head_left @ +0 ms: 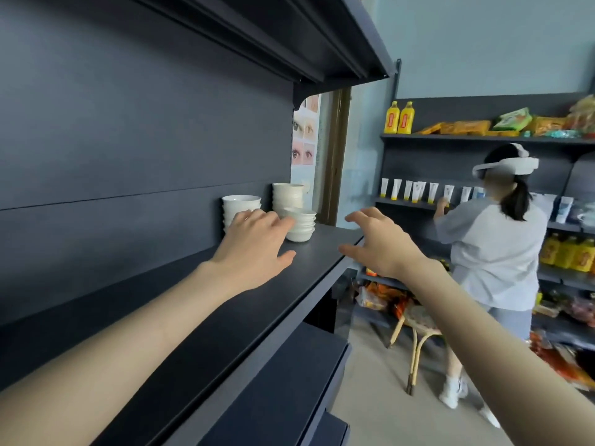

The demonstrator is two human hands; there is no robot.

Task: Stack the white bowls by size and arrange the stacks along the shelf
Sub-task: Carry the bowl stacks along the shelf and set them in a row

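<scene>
three stacks of white bowls stand at the far end of the dark shelf (199, 317) — a left stack (240, 204) against the back panel, a taller stack (287, 194) behind, and a shorter front stack (301, 225) near the shelf's edge. the left hand (254, 249) hovers open over the shelf, fingers just before the front stack. the right hand (380, 241) hangs open beyond the shelf's edge, gripping nothing. another person (495, 252) stands at far shelves.

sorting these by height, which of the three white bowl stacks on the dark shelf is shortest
The front white bowl stack, nearest the shelf's front edge beside the left hand's fingertips. Its top rim sits below both stacks behind it, and its bowls look shallower.
</scene>
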